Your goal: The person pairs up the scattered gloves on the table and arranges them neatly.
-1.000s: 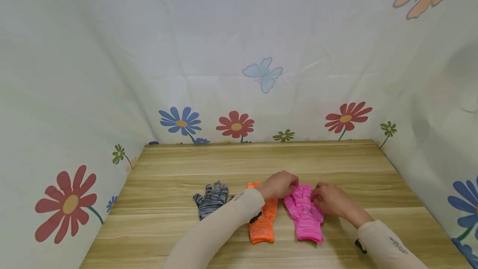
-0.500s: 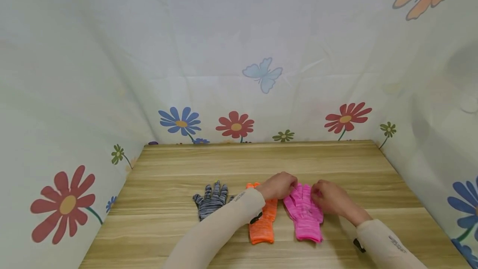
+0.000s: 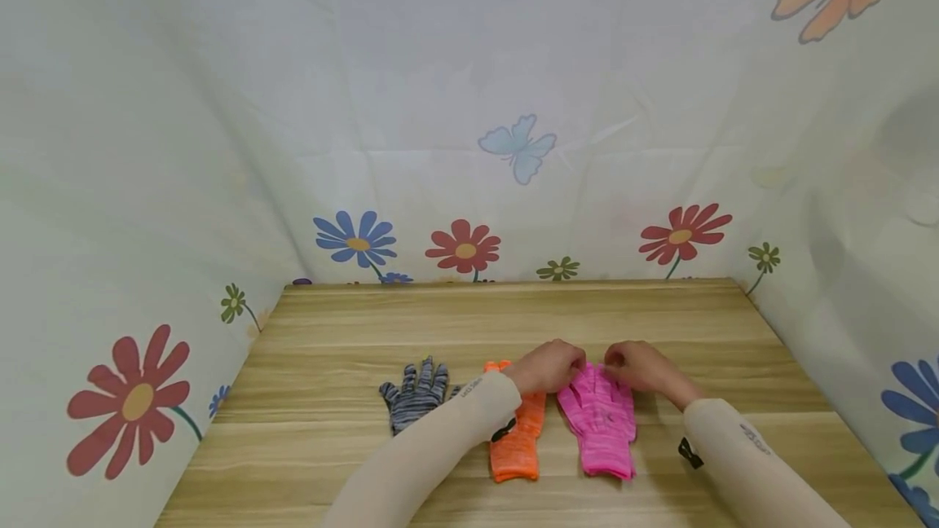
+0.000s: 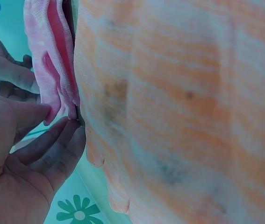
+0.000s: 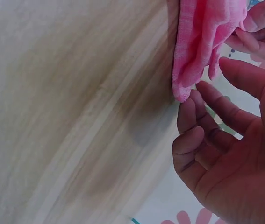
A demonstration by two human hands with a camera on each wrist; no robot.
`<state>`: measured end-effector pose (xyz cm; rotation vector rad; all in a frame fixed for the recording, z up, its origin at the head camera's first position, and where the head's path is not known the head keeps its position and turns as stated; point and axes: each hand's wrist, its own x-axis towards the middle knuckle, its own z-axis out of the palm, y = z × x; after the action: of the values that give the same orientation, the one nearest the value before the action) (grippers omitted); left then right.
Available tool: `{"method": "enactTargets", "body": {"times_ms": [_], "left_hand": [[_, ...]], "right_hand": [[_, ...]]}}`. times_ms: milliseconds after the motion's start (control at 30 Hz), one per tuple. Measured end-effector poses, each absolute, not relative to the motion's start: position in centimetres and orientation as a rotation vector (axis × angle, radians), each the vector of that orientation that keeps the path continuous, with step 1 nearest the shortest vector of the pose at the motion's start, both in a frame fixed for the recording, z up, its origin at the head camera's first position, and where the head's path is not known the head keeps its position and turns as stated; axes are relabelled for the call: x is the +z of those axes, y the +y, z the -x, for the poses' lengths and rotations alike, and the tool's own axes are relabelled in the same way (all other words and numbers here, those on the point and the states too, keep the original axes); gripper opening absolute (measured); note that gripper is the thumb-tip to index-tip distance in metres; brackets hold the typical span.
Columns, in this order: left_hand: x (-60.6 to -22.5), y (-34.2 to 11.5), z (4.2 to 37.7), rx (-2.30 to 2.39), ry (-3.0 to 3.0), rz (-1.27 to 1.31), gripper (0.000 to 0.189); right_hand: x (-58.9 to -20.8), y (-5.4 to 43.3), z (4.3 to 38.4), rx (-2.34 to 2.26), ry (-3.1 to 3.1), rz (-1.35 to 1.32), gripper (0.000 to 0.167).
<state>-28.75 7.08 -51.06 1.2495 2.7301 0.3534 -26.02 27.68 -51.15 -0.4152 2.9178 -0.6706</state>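
Observation:
A pink knitted glove [image 3: 605, 426] lies flat on the wooden table, cuff towards me. At its far left fingertips my left hand [image 3: 552, 367] pinches the fabric between thumb and fingers. My right hand [image 3: 641, 367] is at the glove's far right fingertips. In the right wrist view, the fingertips of that right hand [image 5: 230, 135] touch or nearly touch the pink glove's finger end, its thumb standing apart. Under my left wrist an orange glove [image 3: 516, 451] lies partly hidden. Further left is a grey-black striped glove [image 3: 416, 399], its lower part covered by my left sleeve.
The wooden table [image 3: 330, 324] is bounded behind and at the sides by a white cloth [image 3: 411, 63] printed with flowers and butterflies. Both forearms wear pale sleeves, and the left sleeve [image 3: 440, 442] crosses above the orange and striped gloves.
My right hand has moved a little away from me and to the left, from the pink glove's right side to its fingertips. The left hand stays nearly still. The gloves keep their places.

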Motion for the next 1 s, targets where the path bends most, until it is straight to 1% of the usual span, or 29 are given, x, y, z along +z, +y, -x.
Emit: {"method": "enactTargets", "body": {"times_ms": [100, 200, 333, 600, 733, 1000], "left_hand": [[-51.2, 7.1, 28.8, 0.357, 2.727, -1.248, 0.016], [-51.2, 7.1, 28.8, 0.362, 2.727, -1.237, 0.016], [-51.2, 7.0, 28.9, 0.364, 2.725, -1.228, 0.016], [-51.4, 6.9, 29.1, 0.384, 2.717, -1.243, 0.013], [-51.5, 6.8, 29.2, 0.398, 2.713, -1.257, 0.012], [-51.5, 6.8, 29.3, 0.383, 2.700, -1.300, 0.014]], "right_hand": [[-51.3, 27.7, 26.1, -0.702, 2.914, 0.442, 0.008], [-51.1, 27.7, 26.1, -0.730, 2.919, 0.469, 0.004], [-50.4, 27.5, 26.0, -0.762, 2.930, 0.532, 0.005], [-49.5, 27.0, 26.3, -0.803, 2.891, 0.530, 0.007], [-50.0, 26.8, 26.9, -0.841, 2.852, 0.528, 0.007], [-51.5, 26.6, 27.7, -0.797, 2.907, 0.622, 0.006]]}}
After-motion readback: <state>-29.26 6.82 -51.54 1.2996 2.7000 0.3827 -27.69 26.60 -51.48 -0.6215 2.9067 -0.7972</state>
